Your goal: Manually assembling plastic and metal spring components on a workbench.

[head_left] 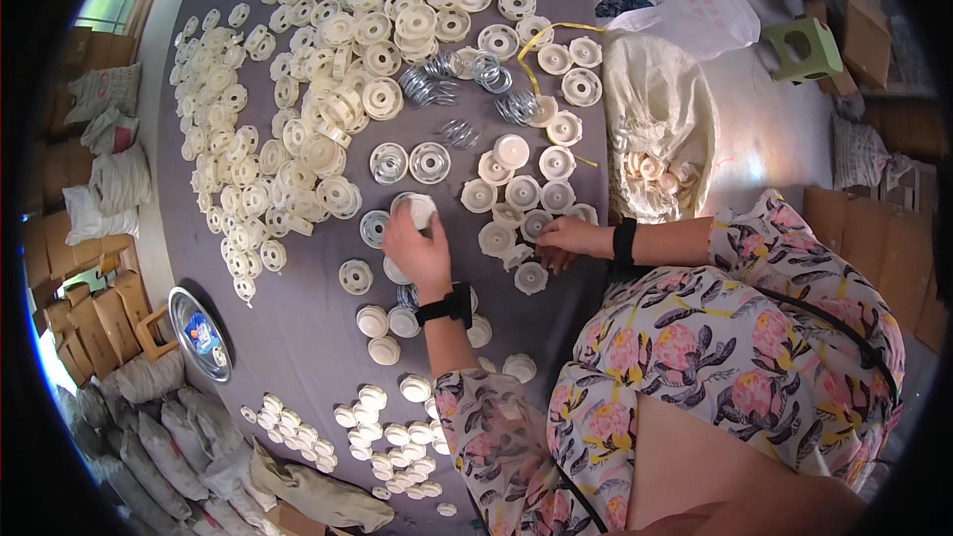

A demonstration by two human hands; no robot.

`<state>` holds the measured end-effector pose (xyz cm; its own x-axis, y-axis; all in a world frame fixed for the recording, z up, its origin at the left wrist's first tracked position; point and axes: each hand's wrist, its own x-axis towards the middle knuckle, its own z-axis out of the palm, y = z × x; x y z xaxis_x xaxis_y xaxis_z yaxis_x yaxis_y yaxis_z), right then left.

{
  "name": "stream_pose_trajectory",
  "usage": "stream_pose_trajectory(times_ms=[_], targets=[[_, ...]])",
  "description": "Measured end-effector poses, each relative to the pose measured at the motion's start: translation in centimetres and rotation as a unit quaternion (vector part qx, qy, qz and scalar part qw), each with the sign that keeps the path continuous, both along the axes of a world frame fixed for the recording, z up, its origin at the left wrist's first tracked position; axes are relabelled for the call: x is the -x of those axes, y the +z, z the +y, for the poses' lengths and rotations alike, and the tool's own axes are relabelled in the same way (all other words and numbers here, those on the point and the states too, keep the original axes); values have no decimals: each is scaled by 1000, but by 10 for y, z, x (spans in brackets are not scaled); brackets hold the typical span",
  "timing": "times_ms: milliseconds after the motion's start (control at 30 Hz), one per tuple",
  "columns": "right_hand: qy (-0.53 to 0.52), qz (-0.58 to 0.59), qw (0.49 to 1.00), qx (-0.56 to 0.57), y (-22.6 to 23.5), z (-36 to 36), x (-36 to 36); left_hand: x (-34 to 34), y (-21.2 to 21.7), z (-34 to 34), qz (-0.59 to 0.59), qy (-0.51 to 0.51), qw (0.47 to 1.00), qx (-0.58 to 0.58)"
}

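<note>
Head view: grey tbl, LH w/ white cap, RH @ cups

Sack at tbl's R edge, pcs in it. LH grasping cap over mid tbl, L of cups. RH among cups; can't tell if gripping one. Rings beyond hands, loose springs beside them.

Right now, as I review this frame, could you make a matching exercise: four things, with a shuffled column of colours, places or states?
Column one
1. Left hand
2. Thin cord
3. Metal tray
4. Woven sack

Column two
A. Yellow
B. Right of the grey cloth
C. Gripping a white part
D. Bearing something blue

Pairs: 1-C, 2-A, 3-D, 4-B
</note>
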<state>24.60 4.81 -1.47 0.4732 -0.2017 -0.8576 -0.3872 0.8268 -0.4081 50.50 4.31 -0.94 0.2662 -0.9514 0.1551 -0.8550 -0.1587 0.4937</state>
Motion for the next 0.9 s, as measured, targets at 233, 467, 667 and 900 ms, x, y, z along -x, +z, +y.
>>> stream_pose_trajectory(times_ms=[233, 467, 667, 900], targets=[[3, -15, 1000, 11, 0, 4, -2, -7, -11, 1, 213, 36, 976, -3], [-9, -28, 999, 14, -5, 6, 2, -14, 0, -1, 468, 213, 856, 50], [-21, -42, 999, 16, -5, 7, 2, -15, -3, -9, -10, 41, 996, -81], [-4, -45, 999, 28, -6, 7, 2, 25, 13, -10, -42, -209, 977, 6]])
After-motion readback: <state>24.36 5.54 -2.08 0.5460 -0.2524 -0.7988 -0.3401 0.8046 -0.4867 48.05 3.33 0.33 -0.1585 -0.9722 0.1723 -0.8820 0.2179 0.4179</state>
